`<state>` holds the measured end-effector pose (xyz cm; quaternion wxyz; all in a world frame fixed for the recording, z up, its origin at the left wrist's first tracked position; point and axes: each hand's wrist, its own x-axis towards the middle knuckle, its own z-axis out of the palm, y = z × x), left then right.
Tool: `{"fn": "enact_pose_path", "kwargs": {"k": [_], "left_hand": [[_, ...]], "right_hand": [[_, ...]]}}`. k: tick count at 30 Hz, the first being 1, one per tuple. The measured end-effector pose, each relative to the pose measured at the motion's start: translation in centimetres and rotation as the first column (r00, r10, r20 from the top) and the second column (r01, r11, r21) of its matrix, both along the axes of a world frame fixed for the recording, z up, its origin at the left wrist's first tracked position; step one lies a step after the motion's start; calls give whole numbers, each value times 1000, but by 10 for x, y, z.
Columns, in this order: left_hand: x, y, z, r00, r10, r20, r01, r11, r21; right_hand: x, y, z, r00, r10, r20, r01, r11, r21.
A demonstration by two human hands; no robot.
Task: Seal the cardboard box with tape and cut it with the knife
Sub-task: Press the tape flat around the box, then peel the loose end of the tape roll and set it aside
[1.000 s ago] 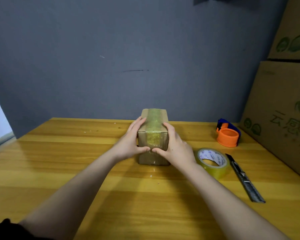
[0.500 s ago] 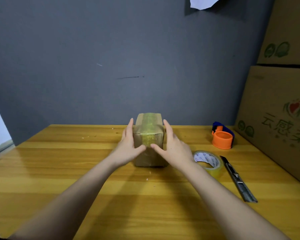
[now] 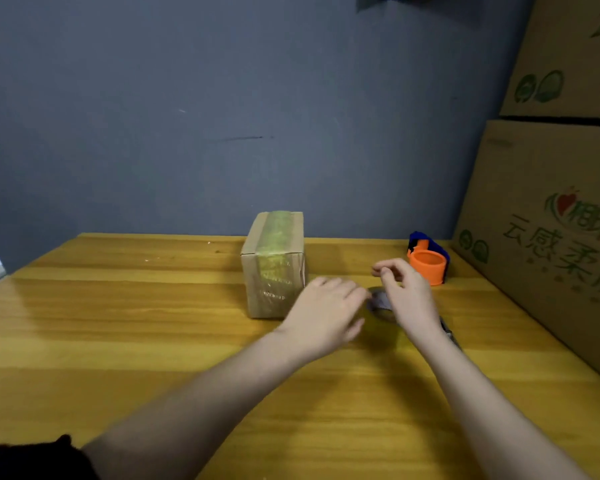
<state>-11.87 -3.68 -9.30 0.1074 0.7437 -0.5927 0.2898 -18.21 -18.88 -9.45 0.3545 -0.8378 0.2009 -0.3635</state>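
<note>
I see the taped cardboard box (image 3: 274, 265) standing alone at frame centre on the wooden table (image 3: 118, 323). Both hands sit right of it, blurred. Left hand (image 3: 326, 313): fingers loosely spread, holding nothing. Right hand (image 3: 407, 294): fingers curled over the tape roll (image 3: 380, 303); grip cannot be told. Knife (image 3: 449, 332) mostly hidden behind right wrist. Orange tape dispenser (image 3: 428, 263) further right.

Dim, even indoor light; grey wall (image 3: 222, 98) dull, corners darker. Soft sheen on the wooden counter (image 3: 118, 323) left of the cardboard box (image 3: 274, 268). Faint shadow right of the box. Both hands, left hand (image 3: 326, 313) and right hand (image 3: 409, 296), motion-blurred. Counter edges bow from wide-angle distortion.
</note>
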Motion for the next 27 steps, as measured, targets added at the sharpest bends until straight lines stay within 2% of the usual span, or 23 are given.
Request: {"fn": "enact_pose_path", "kwargs": {"k": [4, 9, 11, 13, 15, 16, 18, 20, 22, 27], "left_hand": [[-14, -30, -18, 984, 100, -145, -79, 986, 146], [-17, -58, -28, 975, 140, -175, -85, 953, 290], [-15, -65, -32, 963, 146, -229, -73, 952, 297], [-14, -66, -34, 932, 136, -336, -67, 976, 207], [-10, -64, -36, 842, 94, -532, -77, 996, 54], [-8, -63, -36, 759, 44, -650, -89, 995, -37], [0, -59, -38, 522, -180, -834, -75, 964, -255], [3, -53, -41, 318, -352, -881, -59, 920, -389], [3, -46, -45, 239, -408, -881, -37, 903, -428], [8, -34, -54, 208, -464, -861, -4, 880, -475]], "right_hand": [[-2, -9, -21, 993, -82, 80, 89, 991, -95], [-7, -12, -37, 985, -156, 73, 165, 976, -143], [-8, -14, -38, 987, -144, 78, 151, 984, -95], [-8, -15, -40, 986, -132, 100, 135, 991, -21], [-7, -12, -41, 983, -109, 146, 92, 989, 114], [-7, -10, -42, 980, -88, 176, 53, 979, 198], [-6, -4, -39, 975, -30, 221, -51, 934, 354], [-4, 2, -35, 972, 36, 233, -145, 870, 471], [0, 5, -34, 966, 122, 228, -232, 799, 555], [5, 8, -36, 918, 305, 254, -396, 650, 649]]}}
